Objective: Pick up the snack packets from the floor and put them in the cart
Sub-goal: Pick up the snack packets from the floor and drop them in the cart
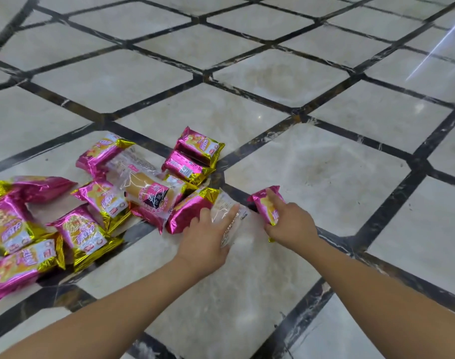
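Your right hand (290,221) grips 1 pink packet (266,203); your left hand (205,237) presses, seemingly closing, on a clear packet (227,213) to gather both from the floor (312,164).

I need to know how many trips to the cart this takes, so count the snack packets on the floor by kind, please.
Pink and gold foil packets: 12, counting two mostly buried in the pile
Clear plastic packets: 2
Total: 14, approximate where packets overlap
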{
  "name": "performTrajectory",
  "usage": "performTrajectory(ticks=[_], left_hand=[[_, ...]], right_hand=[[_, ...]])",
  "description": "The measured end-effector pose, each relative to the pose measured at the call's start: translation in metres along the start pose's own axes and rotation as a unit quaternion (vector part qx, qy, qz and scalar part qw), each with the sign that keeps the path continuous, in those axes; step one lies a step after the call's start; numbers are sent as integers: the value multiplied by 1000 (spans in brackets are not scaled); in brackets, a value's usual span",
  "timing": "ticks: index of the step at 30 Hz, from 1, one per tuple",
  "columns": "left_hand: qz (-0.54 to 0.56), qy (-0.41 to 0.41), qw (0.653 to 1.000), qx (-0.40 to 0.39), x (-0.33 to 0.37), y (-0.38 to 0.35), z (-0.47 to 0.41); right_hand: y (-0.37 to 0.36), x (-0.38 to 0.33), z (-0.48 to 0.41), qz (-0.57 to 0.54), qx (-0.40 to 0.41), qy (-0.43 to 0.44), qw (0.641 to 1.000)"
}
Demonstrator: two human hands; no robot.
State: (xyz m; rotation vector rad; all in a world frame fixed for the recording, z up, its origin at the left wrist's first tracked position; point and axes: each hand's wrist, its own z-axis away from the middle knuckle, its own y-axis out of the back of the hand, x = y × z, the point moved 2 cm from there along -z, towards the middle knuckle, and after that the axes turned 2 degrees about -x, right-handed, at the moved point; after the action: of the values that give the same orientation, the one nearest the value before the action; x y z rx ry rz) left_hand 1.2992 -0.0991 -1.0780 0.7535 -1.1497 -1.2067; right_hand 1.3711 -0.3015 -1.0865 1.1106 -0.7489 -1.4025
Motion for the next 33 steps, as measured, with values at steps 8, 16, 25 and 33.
performTrajectory(ticks=[8, 16, 25, 33], left_hand=[[54, 67, 990, 111, 3, 97, 14], [135, 108, 946, 272, 6, 260, 43], [61, 175, 945, 270, 38, 449, 52], [45, 226, 943, 240, 89, 702, 132]], right_hand=[[93, -37, 19, -77, 120, 6, 990], [233, -89, 41, -192, 231, 67, 951], [424, -149, 71, -207, 247, 72, 944], [668, -224, 155, -196, 241, 90, 946]])
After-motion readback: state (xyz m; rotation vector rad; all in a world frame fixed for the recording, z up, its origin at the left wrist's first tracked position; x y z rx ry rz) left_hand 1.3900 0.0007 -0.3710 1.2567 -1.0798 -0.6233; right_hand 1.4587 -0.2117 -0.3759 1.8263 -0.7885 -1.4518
